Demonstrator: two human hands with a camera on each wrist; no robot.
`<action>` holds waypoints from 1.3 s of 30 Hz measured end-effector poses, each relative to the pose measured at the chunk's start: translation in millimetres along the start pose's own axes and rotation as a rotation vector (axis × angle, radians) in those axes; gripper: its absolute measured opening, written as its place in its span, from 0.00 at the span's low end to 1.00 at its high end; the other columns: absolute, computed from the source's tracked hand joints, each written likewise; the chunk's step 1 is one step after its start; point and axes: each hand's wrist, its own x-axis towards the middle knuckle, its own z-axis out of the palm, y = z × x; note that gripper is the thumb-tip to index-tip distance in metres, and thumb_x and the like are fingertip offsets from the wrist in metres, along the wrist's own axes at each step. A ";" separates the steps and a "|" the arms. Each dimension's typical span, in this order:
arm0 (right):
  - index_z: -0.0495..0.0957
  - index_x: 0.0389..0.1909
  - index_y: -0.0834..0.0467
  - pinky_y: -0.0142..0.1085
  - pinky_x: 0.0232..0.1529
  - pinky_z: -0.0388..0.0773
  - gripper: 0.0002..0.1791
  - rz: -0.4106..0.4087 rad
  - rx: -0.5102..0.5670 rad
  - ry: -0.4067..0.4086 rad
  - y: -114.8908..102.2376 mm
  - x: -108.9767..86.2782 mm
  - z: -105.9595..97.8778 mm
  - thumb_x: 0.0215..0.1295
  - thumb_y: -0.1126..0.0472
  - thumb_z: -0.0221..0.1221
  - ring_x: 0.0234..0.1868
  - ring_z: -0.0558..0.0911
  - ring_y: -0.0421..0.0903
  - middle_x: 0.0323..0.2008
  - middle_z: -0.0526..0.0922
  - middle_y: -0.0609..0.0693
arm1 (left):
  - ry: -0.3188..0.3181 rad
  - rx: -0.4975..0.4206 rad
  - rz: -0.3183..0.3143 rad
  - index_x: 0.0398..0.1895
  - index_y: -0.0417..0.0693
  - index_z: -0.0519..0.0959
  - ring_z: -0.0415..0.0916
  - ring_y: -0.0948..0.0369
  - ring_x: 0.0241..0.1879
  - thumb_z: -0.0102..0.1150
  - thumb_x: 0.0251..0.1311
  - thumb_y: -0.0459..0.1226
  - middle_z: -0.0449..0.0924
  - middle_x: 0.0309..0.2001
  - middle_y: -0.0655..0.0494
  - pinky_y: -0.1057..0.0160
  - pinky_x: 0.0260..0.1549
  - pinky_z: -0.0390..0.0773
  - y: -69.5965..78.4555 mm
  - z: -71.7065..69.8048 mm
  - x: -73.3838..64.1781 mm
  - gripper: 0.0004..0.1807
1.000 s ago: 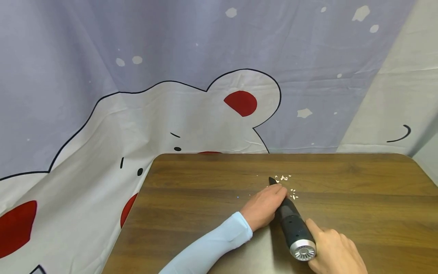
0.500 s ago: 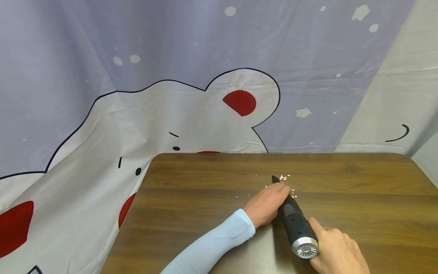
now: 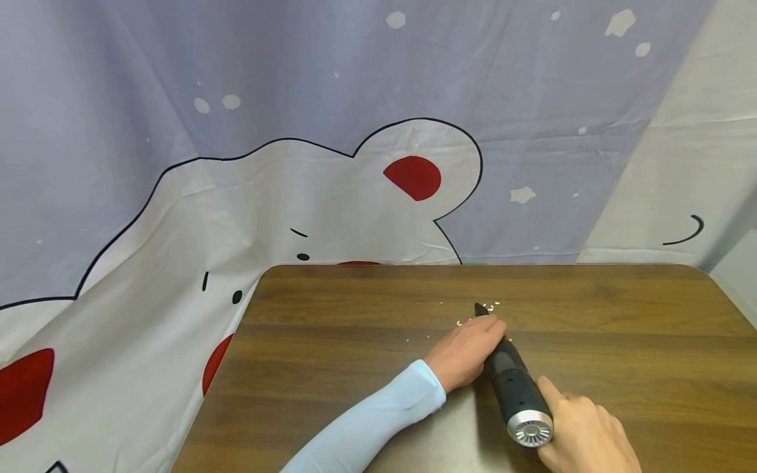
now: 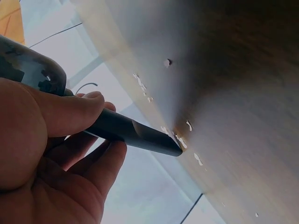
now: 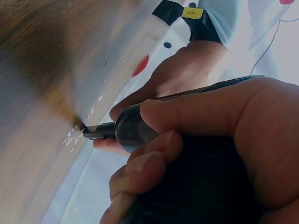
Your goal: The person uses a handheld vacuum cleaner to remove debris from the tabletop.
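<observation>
A black handheld vacuum cleaner (image 3: 518,391) with a silver vented end slants over the table. My right hand (image 3: 588,430) grips its body from the right; the right wrist view shows the thumb and curled fingers around it. Farther forward, my left hand (image 3: 467,348) pinches the narrow black nozzle (image 4: 145,135) between thumb and fingers. The nozzle's tip is down at the tabletop among small white bits (image 4: 181,141). A few more white bits (image 3: 491,307) lie just past the tip in the head view. My left hand covers part of the nozzle there.
The brown wood-grain table (image 3: 331,374) ends at a curtain (image 3: 266,203) printed with cartoon shapes. A tiny blue speck (image 3: 407,340) lies left of my left hand. A black strap with a yellow label (image 5: 192,12) circles the left wrist.
Both hands and the vacuum cleaner have shifted slightly to the right. Fewer white bits show to the right of the nozzle than a second ago.
</observation>
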 end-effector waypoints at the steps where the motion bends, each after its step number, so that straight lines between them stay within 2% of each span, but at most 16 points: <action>1: 0.71 0.42 0.53 0.42 0.14 0.67 0.24 0.003 0.000 0.002 -0.1 0.0 0.0 0.39 0.61 0.65 0.17 0.71 0.43 0.17 0.71 0.44 | -0.001 0.001 -0.002 0.45 0.55 0.69 0.70 0.66 0.50 0.65 0.50 0.26 0.71 0.47 0.65 0.69 0.53 0.71 0.2 0.3 0.2 0.23; 8: 0.71 0.40 0.52 0.41 0.13 0.66 0.22 -0.003 -0.003 0.050 -0.2 -1.7 0.2 0.40 0.59 0.66 0.16 0.70 0.42 0.16 0.71 0.43 | 0.005 -0.005 0.004 0.44 0.55 0.69 0.71 0.66 0.47 0.64 0.50 0.26 0.70 0.44 0.65 0.69 0.50 0.72 1.9 0.6 2.4 0.22; 15: 0.71 0.40 0.52 0.42 0.13 0.67 0.21 -0.003 -0.014 0.056 4.2 -2.8 -0.5 0.41 0.59 0.65 0.17 0.72 0.43 0.17 0.72 0.44 | 0.009 -0.025 0.017 0.44 0.55 0.69 0.70 0.67 0.48 0.64 0.51 0.26 0.70 0.44 0.65 0.71 0.53 0.70 4.6 2.6 6.4 0.21; 25: 0.71 0.38 0.52 0.42 0.13 0.67 0.21 0.008 -0.004 0.078 6.3 -5.4 -0.6 0.40 0.60 0.65 0.17 0.72 0.43 0.17 0.72 0.44 | 0.016 -0.028 0.026 0.44 0.55 0.69 0.70 0.68 0.46 0.66 0.50 0.26 0.69 0.43 0.66 0.71 0.49 0.72 6.3 5.2 12.4 0.23; 39: 0.72 0.41 0.55 0.44 0.13 0.68 0.21 0.053 0.014 0.039 12.0 -5.5 -3.6 0.42 0.60 0.65 0.17 0.74 0.46 0.17 0.74 0.47 | -0.027 -0.036 0.016 0.47 0.56 0.70 0.70 0.68 0.48 0.65 0.50 0.26 0.71 0.45 0.66 0.72 0.53 0.70 10.0 6.5 23.3 0.24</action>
